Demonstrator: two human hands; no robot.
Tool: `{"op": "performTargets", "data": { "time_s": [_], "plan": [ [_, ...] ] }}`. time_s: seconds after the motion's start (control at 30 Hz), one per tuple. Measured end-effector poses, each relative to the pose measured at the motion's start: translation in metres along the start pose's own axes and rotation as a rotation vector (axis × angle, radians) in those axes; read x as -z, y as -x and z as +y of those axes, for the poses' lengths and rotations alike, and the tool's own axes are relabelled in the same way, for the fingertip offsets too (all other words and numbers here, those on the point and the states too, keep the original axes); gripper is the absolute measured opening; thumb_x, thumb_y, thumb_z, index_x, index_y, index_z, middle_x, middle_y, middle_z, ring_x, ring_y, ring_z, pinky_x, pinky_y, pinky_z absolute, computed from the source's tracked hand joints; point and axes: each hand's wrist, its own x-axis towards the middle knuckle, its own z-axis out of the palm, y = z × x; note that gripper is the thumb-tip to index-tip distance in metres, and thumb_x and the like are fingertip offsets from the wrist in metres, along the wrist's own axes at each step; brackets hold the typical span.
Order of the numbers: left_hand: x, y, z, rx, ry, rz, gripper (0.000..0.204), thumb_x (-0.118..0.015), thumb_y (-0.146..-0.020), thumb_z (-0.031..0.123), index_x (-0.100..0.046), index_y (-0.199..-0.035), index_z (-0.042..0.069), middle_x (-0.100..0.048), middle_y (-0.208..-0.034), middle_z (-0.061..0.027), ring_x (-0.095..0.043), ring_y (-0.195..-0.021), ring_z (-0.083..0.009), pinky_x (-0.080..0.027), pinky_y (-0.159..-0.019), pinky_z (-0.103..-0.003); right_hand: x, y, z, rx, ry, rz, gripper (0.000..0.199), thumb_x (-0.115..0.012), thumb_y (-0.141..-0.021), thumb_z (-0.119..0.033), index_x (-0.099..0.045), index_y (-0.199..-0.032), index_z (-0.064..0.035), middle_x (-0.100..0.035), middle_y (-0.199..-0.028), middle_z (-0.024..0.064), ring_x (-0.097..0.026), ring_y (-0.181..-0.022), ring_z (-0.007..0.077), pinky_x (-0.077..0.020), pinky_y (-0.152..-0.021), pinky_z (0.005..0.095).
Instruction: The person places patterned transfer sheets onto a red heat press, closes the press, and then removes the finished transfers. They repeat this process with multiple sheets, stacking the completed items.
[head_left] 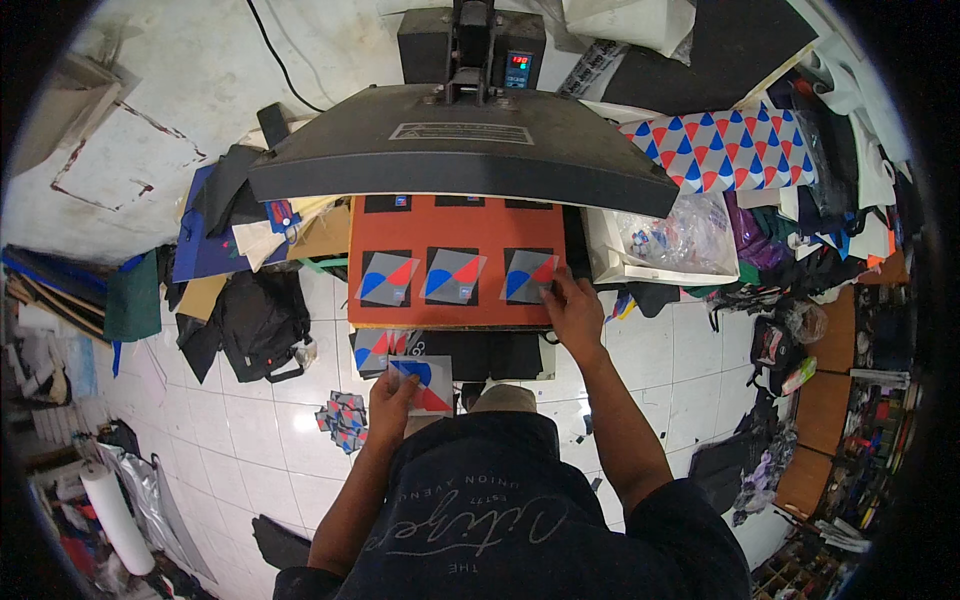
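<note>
Left grip [392, 400] has a loose printed sheet [431, 386] pinched, while the right grip [577, 314] (can't tell if it's pinching or just pressing) touches the edge of the patterned piece [524, 280] just to its left, which imo could skew on the black square [511, 256] beneath if it gets dragged.

Black bag [265, 325] on tiled floor [230, 430]; white roll [118, 518], lower left.

Raised press [465, 135], orange bed [490, 228].
I list: right hand [577, 312] at the edge of the rightmost patterned sheet [522, 280]; left hand [392, 402] pinching a loose sheet [434, 372].
</note>
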Motion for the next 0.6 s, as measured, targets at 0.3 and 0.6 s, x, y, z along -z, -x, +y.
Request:
{"op": "performTargets", "data": {
  "time_s": [0.3, 0.6],
  "plan": [
    [0.006, -0.004, -0.009, -0.013, -0.020, -0.011, 0.016, -0.058, -0.091, 0.009, -0.059, -0.105, 0.001, -0.065, -0.097, -0.0057, -0.061, -0.087, -0.0146, -0.048, -0.080, -0.029, 0.003, -0.001, -0.003, 0.006, -0.022, 0.018, 0.037, -0.069, -0.081, -0.027, -0.063, -0.112, -0.0076, -0.058, -0.088, 0.0172, -0.060, -0.082, 0.0356, -0.0491, -0.071, 0.0449],
    [0.006, -0.006, -0.017, -0.019, 0.049, 0.003, 0.015, -0.059, -0.090, 0.007, -0.060, -0.104, 0.002, -0.066, -0.097, -0.0061, -0.062, -0.087, -0.0147, -0.048, -0.079, -0.029, 0.001, -0.002, -0.006, 0.034, -0.013, 0.071, 0.034, -0.071, -0.080, -0.024, -0.064, -0.109, -0.0072, -0.059, -0.081, 0.0126, -0.060, -0.078, 0.0312, -0.0483, -0.069, 0.0425]
  ]
}}
